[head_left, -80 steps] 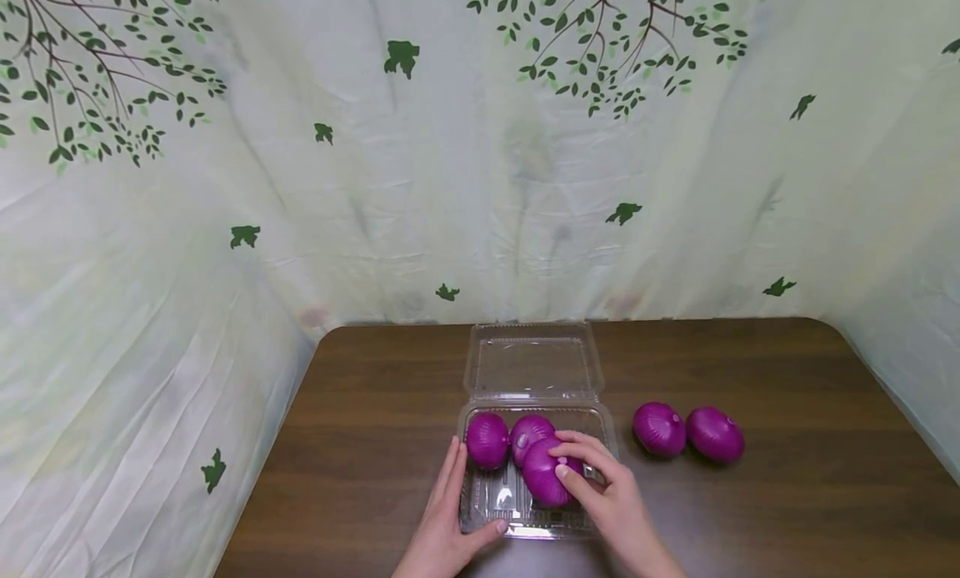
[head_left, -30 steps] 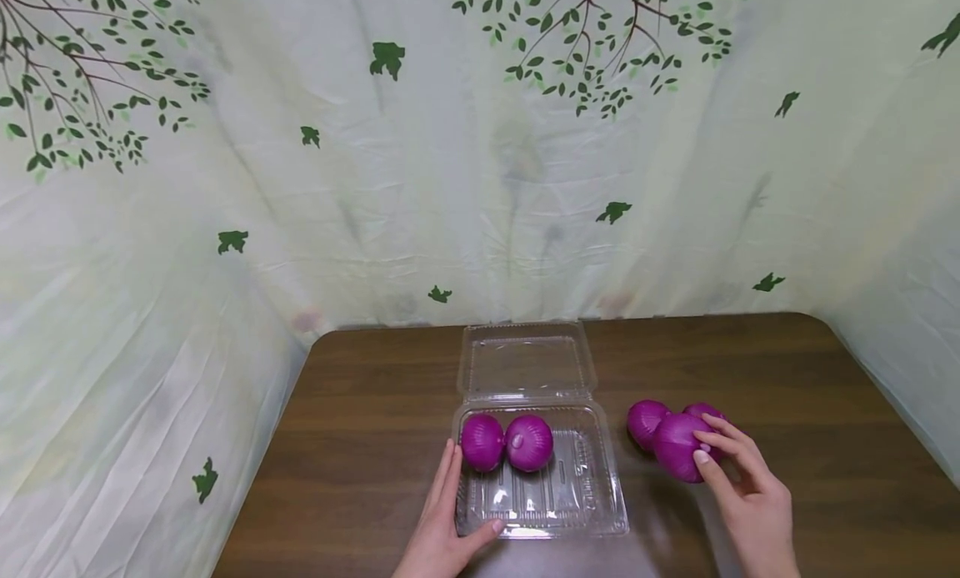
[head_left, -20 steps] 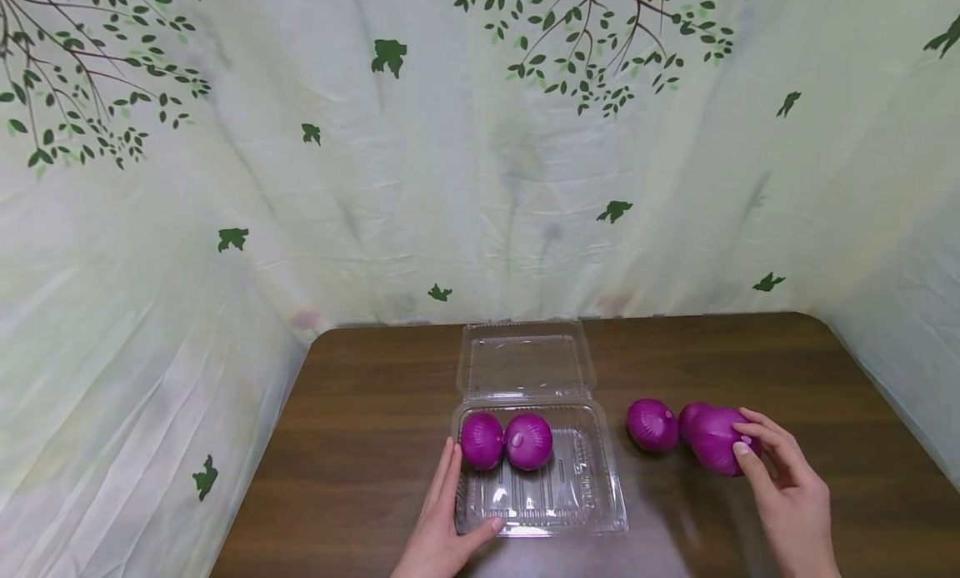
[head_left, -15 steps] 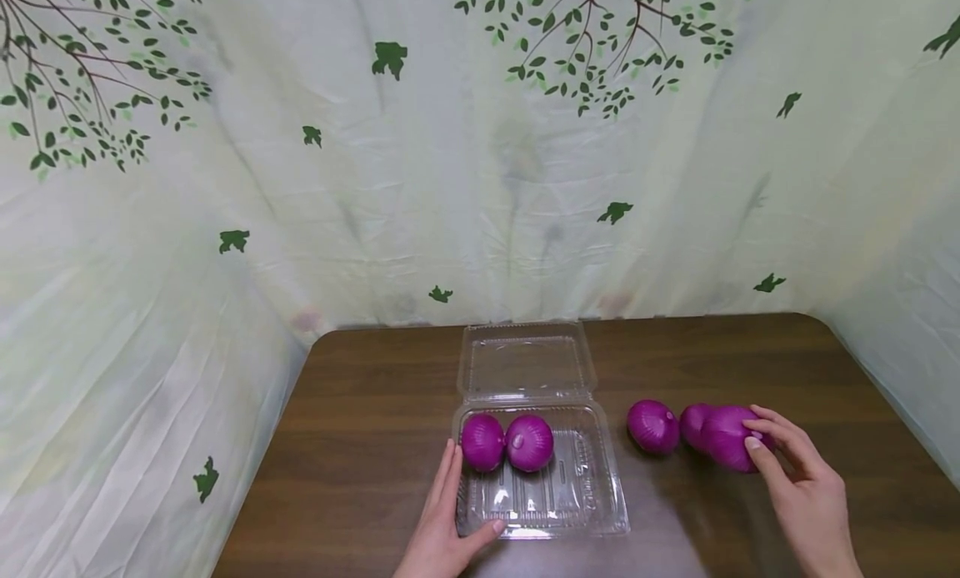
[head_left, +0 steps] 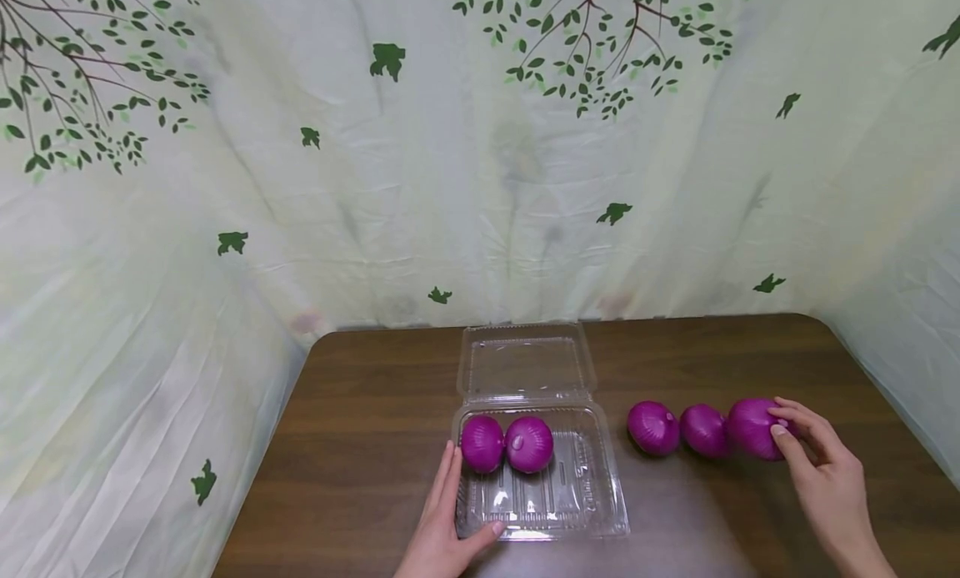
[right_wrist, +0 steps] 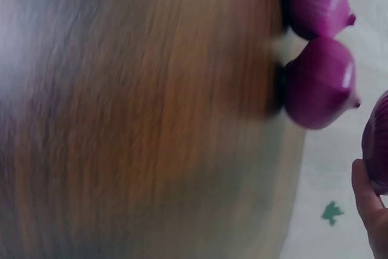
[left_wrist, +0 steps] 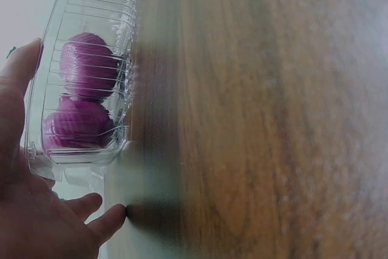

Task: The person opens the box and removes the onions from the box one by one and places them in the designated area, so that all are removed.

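Head view. The desk (head_left: 375, 436) carries a clear plastic container (head_left: 588, 486). Its lid (head_left: 527, 361) is folded back toward the cloth backdrop (head_left: 480, 186), presumably to give access from above. The left boxed onion (head_left: 482, 444) and the right boxed onion (head_left: 529, 444) sit side by side in the far part of the base. The left hand (head_left: 442, 520) spans the near left corner of the container: fingers wide, lying along the left wall, thumb at the near rim. It grips no onion; this contact probably keeps the light plastic from sliding. To the right of the container, the left desk onion (head_left: 653, 428) and the right desk onion (head_left: 703, 429) form a row. At the row's right end, the right hand (head_left: 828, 469) pinches the held onion (head_left: 752, 428) between thumb and fingers near its stem end. This grip likely leaves most of the round body unobstructed.

Left wrist view. The boxed onions show through the ribbed container wall. The thumb is at the rim; the other fingers are spread apart from it.

Right wrist view. The two desk onions rest on the desk, touching each other. The held onion, cropped by the frame, is apart from both and appears raised. One digit supports it; the full grip cannot be verified here.
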`<move>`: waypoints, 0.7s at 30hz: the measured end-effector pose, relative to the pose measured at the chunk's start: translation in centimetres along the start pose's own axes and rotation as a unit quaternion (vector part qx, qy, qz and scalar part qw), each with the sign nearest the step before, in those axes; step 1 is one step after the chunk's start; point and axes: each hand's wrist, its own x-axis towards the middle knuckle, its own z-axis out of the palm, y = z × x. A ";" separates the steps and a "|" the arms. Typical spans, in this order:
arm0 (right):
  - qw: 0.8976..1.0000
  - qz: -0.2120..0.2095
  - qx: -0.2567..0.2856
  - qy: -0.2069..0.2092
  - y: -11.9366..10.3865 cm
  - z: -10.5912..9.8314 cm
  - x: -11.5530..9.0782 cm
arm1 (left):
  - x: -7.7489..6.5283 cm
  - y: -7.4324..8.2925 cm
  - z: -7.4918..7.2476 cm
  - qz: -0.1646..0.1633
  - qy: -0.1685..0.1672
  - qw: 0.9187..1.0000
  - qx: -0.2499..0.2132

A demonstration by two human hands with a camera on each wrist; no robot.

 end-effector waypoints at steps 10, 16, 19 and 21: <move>0.999 0.016 -0.033 -0.017 2.8 -1.0 0.6 | -0.1 -0.2 0.0 0.005 0.006 1.000 0.008; 0.997 0.051 -0.045 -0.047 3.9 -1.5 0.9 | 0.1 -0.2 0.0 0.008 0.011 1.000 0.009; 0.994 0.072 -0.048 -0.068 4.7 -1.7 1.1 | 0.1 -0.2 0.1 0.007 0.010 1.000 0.009; 0.993 0.079 -0.053 -0.073 5.1 -1.8 1.2 | 0.1 -0.2 0.2 0.008 0.010 1.000 0.009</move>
